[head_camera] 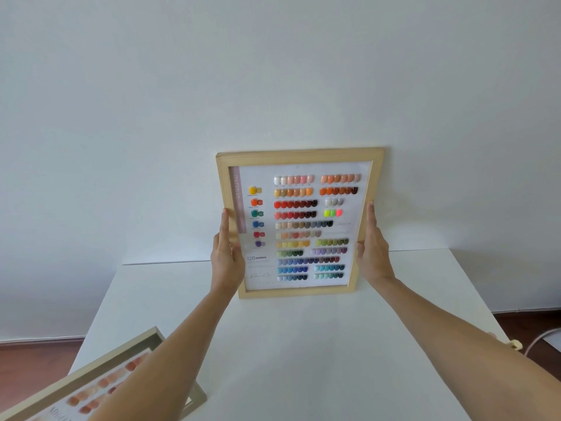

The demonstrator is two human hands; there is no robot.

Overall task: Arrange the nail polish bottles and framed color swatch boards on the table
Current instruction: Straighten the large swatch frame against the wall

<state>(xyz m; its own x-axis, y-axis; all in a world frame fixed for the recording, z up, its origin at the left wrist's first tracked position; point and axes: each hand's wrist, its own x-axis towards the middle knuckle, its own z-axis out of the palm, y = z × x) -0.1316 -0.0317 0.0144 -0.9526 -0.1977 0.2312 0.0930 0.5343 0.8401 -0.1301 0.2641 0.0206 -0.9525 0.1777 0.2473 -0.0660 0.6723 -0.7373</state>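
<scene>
A light wooden framed swatch board [299,221] with rows of many-coloured nail tips stands upright near the far edge of the white table [303,344], its top against the wall. My left hand [227,256] grips its left side. My right hand [373,253] holds its right side. A second framed swatch board [91,384] with peach and brown tips lies flat at the near left corner, partly hidden under my left forearm. No nail polish bottles are in view.
A white wall [273,71] rises directly behind the table. Dark wooden floor [528,323] shows on both sides. A pale cord [540,338] runs on the floor at the right, beyond the table's edge.
</scene>
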